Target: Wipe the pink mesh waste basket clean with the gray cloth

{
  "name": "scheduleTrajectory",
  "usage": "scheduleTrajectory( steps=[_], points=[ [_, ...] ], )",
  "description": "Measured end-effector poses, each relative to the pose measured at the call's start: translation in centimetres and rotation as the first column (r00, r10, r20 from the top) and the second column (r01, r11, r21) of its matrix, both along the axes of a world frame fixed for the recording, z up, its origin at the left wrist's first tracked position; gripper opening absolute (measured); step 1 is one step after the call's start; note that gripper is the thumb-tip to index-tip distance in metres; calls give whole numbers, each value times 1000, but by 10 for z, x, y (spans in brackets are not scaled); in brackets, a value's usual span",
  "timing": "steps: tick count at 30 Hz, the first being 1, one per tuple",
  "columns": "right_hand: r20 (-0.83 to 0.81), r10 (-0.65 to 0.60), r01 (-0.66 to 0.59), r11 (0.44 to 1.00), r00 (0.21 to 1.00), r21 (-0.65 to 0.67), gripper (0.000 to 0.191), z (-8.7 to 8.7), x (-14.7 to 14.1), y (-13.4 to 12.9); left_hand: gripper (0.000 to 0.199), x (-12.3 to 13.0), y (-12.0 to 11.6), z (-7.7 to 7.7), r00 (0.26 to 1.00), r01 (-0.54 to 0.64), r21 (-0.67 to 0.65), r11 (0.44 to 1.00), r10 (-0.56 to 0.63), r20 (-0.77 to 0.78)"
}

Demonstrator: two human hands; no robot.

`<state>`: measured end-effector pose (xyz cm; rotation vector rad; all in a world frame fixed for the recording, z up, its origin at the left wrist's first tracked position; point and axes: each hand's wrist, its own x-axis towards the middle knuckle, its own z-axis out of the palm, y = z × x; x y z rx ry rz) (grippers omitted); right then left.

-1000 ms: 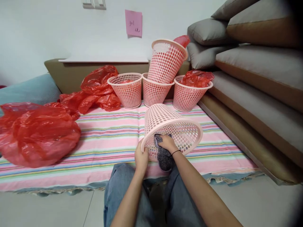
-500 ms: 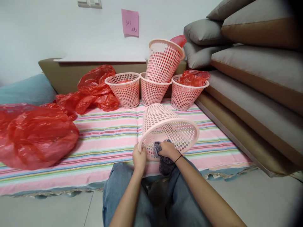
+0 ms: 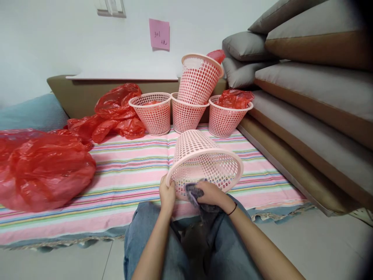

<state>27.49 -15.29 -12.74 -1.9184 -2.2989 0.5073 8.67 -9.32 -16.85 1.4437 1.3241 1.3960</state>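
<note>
A pink perforated plastic basket (image 3: 194, 144) lies tipped on its side in front of me, its mouth facing my lap. My left hand (image 3: 167, 194) grips the rim at its lower left, thumb over the edge. With my right hand (image 3: 211, 192) I clutch a dark grey cloth (image 3: 194, 193) at the lower inside of the mouth. Part of the cloth hangs down between my knees. The right hand is slightly blurred, and its fingertips are partly hidden in the cloth.
Behind stand several pink baskets (image 3: 154, 118), one set tilted into another, with red plastic bags in them. More red bags (image 3: 46, 167) lie at left on the striped cloth (image 3: 122, 182). Grey-brown cushions (image 3: 305, 116) are stacked at right; a pink note (image 3: 159, 34) is on the wall.
My right hand has shifted the cloth slightly left along the lower rim. The basket and my left hand have moved a little left and its mouth is tilted slightly.
</note>
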Motion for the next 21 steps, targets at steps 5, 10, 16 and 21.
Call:
scheduleTrajectory(
  steps=[5,10,16,21],
  points=[
    [52,-192,181,970,980,165,56,-2,16,42,46,-2,-5,15,998,55,136,989,-49,-44],
    [111,-203,190,975,973,118,50,-28,10,65,43,-5,-7,19,987,152,148,977,-144,-67],
    [149,-195,186,980,969,72,43,-38,11,70,58,-12,-6,7,940,340,-3,940,-340,-35],
    [165,-137,133,991,977,32,43,-33,11,67,53,-10,-9,-11,918,395,-255,883,-374,129]
  ],
)
